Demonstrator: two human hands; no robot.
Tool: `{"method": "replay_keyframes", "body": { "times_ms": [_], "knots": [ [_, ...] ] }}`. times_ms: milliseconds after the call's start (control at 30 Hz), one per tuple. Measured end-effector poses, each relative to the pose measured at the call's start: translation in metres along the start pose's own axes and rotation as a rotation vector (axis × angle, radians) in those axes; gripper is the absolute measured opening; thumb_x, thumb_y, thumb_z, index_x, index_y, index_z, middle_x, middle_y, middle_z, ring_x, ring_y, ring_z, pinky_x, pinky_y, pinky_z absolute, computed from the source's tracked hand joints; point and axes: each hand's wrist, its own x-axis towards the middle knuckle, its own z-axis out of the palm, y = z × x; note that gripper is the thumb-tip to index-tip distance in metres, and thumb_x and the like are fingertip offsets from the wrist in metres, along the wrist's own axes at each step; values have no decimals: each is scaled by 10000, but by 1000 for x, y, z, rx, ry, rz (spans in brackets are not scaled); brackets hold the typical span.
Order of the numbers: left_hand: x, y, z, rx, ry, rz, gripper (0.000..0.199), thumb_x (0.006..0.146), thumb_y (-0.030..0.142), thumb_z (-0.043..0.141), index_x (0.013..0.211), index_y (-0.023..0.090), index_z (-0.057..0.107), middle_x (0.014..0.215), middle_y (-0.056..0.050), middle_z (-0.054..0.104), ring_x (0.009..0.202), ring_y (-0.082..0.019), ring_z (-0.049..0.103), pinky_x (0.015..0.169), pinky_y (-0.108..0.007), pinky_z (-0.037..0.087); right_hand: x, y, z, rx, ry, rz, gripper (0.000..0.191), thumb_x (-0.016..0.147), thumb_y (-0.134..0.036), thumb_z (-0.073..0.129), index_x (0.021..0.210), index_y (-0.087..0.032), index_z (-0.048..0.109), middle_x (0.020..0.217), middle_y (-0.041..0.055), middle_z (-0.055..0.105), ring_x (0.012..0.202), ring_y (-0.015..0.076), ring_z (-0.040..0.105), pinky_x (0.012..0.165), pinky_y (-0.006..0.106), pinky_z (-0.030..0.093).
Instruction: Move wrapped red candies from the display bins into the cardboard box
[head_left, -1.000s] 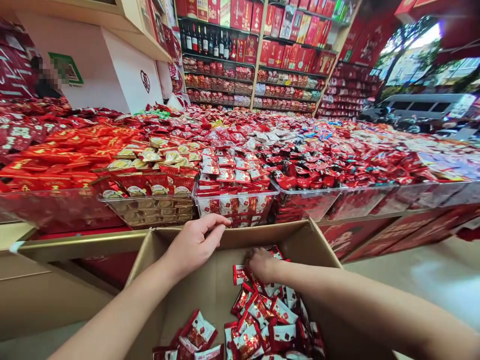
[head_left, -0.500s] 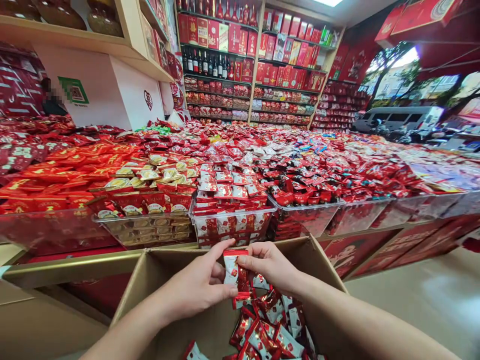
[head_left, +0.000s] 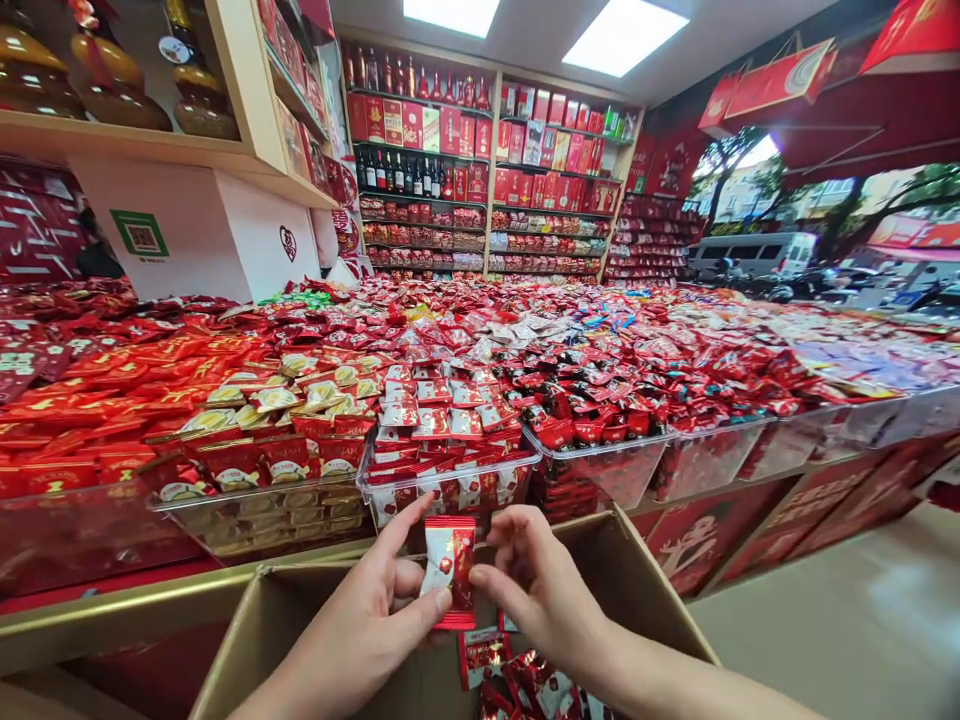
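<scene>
Above a cardboard box [head_left: 660,580], my left hand [head_left: 375,600] pinches a small red-and-white wrapped candy packet [head_left: 450,572] upright, its thumb lying across the packet's lower left. My right hand [head_left: 536,590] is just to the right, thumb tip at the packet's right edge and fingers apart from the thumb. I cannot tell whether that thumb touches the wrapper. Several loose packets [head_left: 536,680] of the same red and white lie in the box below, partly hidden by my right hand. Behind the box, a clear plastic bin [head_left: 450,470] holds rows of similar packets.
Clear bins heaped with sweets run left and right along the display, including durian packets [head_left: 285,465] and orange-red packets [head_left: 67,470]. A white pillar [head_left: 180,240] stands left, and shelves [head_left: 491,180] of boxes and bottles line the back. Floor [head_left: 810,590] shows at right.
My right hand has loosened from the packet, its fingers lifting away to the right. My left hand still holds it, slightly lower and further left. The view has tilted up.
</scene>
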Motion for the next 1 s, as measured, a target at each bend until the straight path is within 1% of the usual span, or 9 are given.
{"method": "replay_keyframes", "body": {
  "times_ms": [100, 167, 233, 333, 467, 600, 733, 867, 1000],
  "knots": [
    [2, -3, -2, 41, 28, 27, 725, 770, 317, 537, 1327, 235, 79, 601, 71, 580, 596, -118, 519, 604, -246, 373, -4, -6, -4, -425, -72, -430, 388, 707, -360, 610, 1009, -183, 443, 1021, 93, 485, 883, 175, 472, 733, 299, 436],
    [2, -3, -3, 60, 11, 28, 735, 772, 336, 529, 1334, 232, 66, 626, 64, 601, 663, -137, 540, 696, -273, 375, -3, -9, -6, -624, -155, -597, 339, 730, -326, 587, 1005, -161, 478, 1066, 109, 497, 919, 195, 454, 774, 327, 423],
    [1, -3, -3, 84, 1, 35, 745, 775, 346, 516, 1341, 235, 45, 669, 53, 621, 714, -149, 547, 748, -282, 364, -1, -10, -7, -764, -169, -657, 201, 780, -210, 510, 972, -151, 509, 1022, 96, 545, 845, 171, 476, 726, 310, 432],
    [-3, -1, -3, 135, 2, 78, 737, 786, 364, 493, 1347, 248, 30, 677, 60, 610, 709, -142, 533, 780, -276, 350, 2, -9, -8, -854, -183, -722, 157, 799, -120, 451, 930, -152, 532, 1000, 82, 586, 784, 152, 506, 653, 281, 441],
    [-7, -1, -6, 138, -1, 177, 653, 806, 475, 405, 1341, 236, 116, 702, 34, 607, 758, -156, 538, 778, -263, 353, 5, -17, -17, -728, -89, -844, 138, 765, -102, 507, 900, -127, 519, 951, 95, 619, 747, 148, 533, 609, 262, 452],
    [-2, -3, -13, 37, 62, 211, 574, 826, 528, 276, 1292, 196, 230, 686, -12, 635, 575, -151, 545, 515, -247, 358, 34, -40, -43, -634, 50, -795, 167, 741, -82, 506, 893, -151, 506, 961, 98, 618, 861, 150, 558, 704, 260, 463],
    [4, -3, -20, 138, 180, 171, 426, 834, 462, 350, 1147, 181, 412, 643, 3, 606, 560, -128, 526, 536, -240, 368, 100, -51, -76, -880, 111, -587, 74, 753, -100, 475, 784, -152, 517, 891, 84, 626, 815, 148, 573, 701, 244, 436],
    [8, -3, -21, 260, 192, 140, 414, 820, 457, 376, 1102, 162, 447, 629, 8, 589, 550, -125, 516, 562, -250, 401, 162, -38, -90, -1301, -109, -253, 129, 766, -95, 432, 789, -121, 557, 826, 94, 623, 763, 159, 564, 643, 224, 393],
    [7, -3, -19, 337, 179, 124, 400, 812, 431, 404, 1083, 148, 480, 609, 9, 580, 542, -123, 517, 550, -241, 416, 188, -24, -86, -1374, -254, -198, 148, 737, -74, 456, 785, -110, 591, 806, 106, 633, 759, 174, 574, 613, 222, 369]
  ]
}}
